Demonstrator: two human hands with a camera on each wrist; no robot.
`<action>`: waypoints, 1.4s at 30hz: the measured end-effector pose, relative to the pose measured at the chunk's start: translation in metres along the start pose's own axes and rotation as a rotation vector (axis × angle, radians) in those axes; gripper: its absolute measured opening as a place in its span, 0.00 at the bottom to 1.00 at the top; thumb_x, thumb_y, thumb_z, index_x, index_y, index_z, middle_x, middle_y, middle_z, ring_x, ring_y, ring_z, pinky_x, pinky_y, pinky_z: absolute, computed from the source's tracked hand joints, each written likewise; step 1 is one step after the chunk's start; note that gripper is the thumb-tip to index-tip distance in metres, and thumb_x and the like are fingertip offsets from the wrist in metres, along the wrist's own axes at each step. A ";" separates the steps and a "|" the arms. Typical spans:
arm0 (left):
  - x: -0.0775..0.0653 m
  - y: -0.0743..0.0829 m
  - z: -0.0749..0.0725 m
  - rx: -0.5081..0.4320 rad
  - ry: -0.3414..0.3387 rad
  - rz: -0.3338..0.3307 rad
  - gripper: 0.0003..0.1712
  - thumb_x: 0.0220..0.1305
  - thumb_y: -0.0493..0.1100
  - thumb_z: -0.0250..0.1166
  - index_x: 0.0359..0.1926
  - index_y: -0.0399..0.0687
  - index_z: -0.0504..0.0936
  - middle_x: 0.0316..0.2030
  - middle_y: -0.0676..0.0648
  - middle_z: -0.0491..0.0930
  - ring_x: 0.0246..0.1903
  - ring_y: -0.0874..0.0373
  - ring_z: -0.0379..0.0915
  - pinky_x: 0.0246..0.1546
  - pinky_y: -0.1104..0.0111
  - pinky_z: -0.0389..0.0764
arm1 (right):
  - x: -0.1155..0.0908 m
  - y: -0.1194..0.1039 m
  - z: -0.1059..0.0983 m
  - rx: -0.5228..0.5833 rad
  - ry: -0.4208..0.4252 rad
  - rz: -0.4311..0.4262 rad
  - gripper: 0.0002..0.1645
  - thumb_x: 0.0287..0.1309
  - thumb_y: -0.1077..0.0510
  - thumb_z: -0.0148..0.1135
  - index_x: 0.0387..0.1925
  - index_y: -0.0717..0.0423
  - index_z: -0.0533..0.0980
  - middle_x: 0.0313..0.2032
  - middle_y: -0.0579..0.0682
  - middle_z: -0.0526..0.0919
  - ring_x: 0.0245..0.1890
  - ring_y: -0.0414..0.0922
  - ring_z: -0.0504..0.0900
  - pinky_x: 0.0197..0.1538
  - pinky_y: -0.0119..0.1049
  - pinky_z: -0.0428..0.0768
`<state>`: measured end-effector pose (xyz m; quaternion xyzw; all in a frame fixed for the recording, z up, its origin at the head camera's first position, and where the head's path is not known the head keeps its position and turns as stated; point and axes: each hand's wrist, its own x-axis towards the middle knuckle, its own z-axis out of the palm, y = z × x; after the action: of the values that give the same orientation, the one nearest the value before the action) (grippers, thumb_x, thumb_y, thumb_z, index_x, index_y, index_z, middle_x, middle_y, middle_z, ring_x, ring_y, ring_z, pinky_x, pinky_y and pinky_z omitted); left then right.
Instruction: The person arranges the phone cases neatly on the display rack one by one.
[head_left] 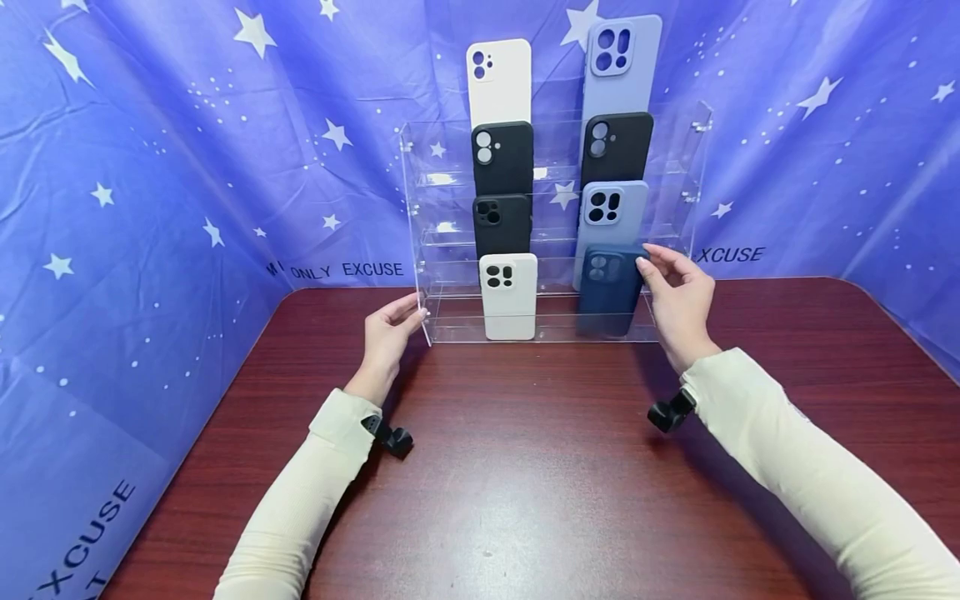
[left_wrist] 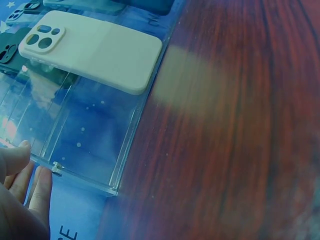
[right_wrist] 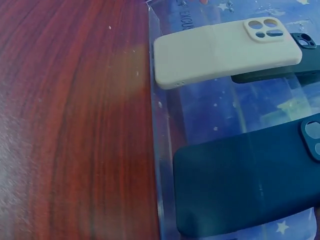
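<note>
A clear stepped display rack (head_left: 454,327) stands on the table with phone cases on its tiers. My left hand (head_left: 387,340) pinches the rack's left side panel between thumb and fingers; the left wrist view shows this hand (left_wrist: 22,192) at the panel's edge. With my right hand (head_left: 681,300) I pinch the upper right corner of a dark blue phone case (head_left: 609,296). That case leans in the front tier, its lower end behind the clear front lip. In the right wrist view the dark blue case (right_wrist: 245,180) lies beside a cream case (right_wrist: 220,55); the right fingers are hidden there.
The left column holds the front cream case (head_left: 510,300), two black cases (head_left: 502,162) and a white case (head_left: 500,83) on top. Behind the dark blue case rise a lavender case (head_left: 615,204), a black case (head_left: 618,150) and a taller lavender case (head_left: 626,79). A starry curtain (head_left: 225,167) hangs behind.
</note>
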<state>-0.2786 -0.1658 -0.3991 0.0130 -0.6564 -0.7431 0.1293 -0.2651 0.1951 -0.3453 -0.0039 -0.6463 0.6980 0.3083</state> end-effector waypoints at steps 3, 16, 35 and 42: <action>0.001 -0.001 0.000 -0.013 -0.004 -0.001 0.20 0.55 0.24 0.63 0.51 0.28 0.78 0.48 0.27 0.76 0.30 0.65 0.81 0.43 0.72 0.82 | -0.002 0.004 -0.002 -0.009 0.000 0.043 0.16 0.52 0.65 0.68 0.45 0.60 0.82 0.28 0.40 0.82 0.25 0.32 0.75 0.27 0.19 0.74; 0.000 0.000 -0.001 -0.004 0.001 -0.001 0.20 0.55 0.24 0.63 0.51 0.28 0.78 0.48 0.28 0.77 0.31 0.65 0.80 0.42 0.72 0.82 | 0.002 0.007 -0.002 0.038 0.059 0.101 0.16 0.48 0.61 0.72 0.40 0.64 0.82 0.25 0.41 0.83 0.24 0.33 0.79 0.30 0.20 0.79; 0.001 0.000 0.000 -0.025 0.001 0.001 0.20 0.55 0.23 0.63 0.51 0.27 0.77 0.48 0.27 0.76 0.28 0.68 0.80 0.42 0.72 0.82 | 0.004 0.007 -0.001 0.079 0.038 0.170 0.07 0.45 0.60 0.74 0.28 0.56 0.83 0.21 0.43 0.83 0.21 0.36 0.80 0.29 0.23 0.80; 0.002 0.000 0.002 -0.026 0.017 -0.007 0.20 0.54 0.24 0.64 0.51 0.28 0.78 0.45 0.33 0.81 0.32 0.63 0.82 0.41 0.71 0.82 | 0.003 0.008 -0.007 0.098 0.025 0.157 0.09 0.45 0.61 0.73 0.32 0.58 0.83 0.24 0.43 0.84 0.24 0.36 0.81 0.32 0.23 0.81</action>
<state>-0.2808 -0.1641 -0.3984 0.0199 -0.6455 -0.7519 0.1324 -0.2675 0.2027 -0.3523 -0.0480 -0.6053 0.7506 0.2606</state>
